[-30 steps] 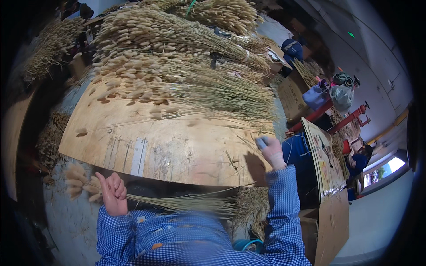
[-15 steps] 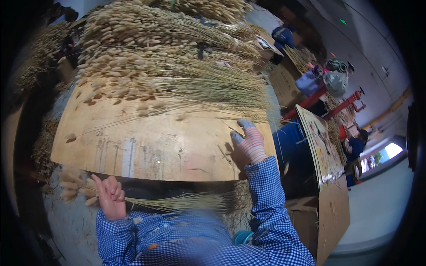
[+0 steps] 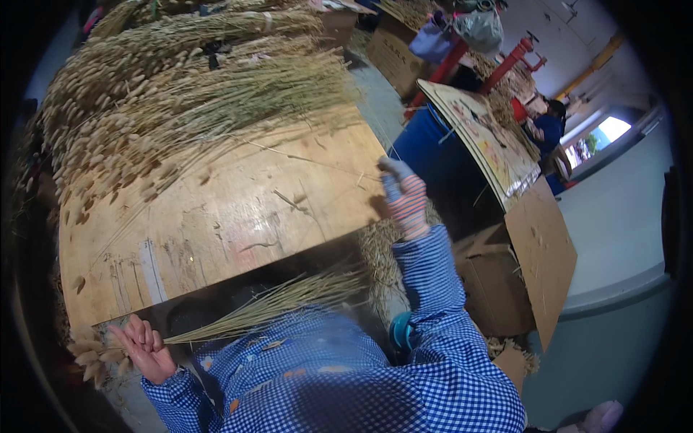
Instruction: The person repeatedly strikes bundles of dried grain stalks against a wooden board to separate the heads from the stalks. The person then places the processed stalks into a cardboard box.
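At the lower left, my bare left hand (image 3: 148, 351) is closed around a bunch of dried bunny-tail grass (image 3: 271, 305). Its fluffy heads (image 3: 88, 355) poke out left of the hand, and the stems lie across my lap to the right. My right hand (image 3: 406, 196), in a striped glove with grey fingertips, is at the right edge of the wooden board (image 3: 209, 227). Its fingers are pressed together, and a thin dry stalk (image 3: 289, 154) runs across the board up to the fingertips. A large heap of the same grass (image 3: 144, 94) covers the board's far part.
Loose stem bits (image 3: 289, 200) and a single head (image 3: 78, 284) lie on the board. Right of it stand a blue barrel (image 3: 426, 144), flat panels (image 3: 480, 133) and a cardboard box (image 3: 491, 285). Red pipes (image 3: 509, 65) rise beyond. Farther back is another person (image 3: 546, 128).
The view has swung to the right. My right hand has gone from open fingers near the stems to closed fingers at the board's right edge. My left hand keeps its bunch.
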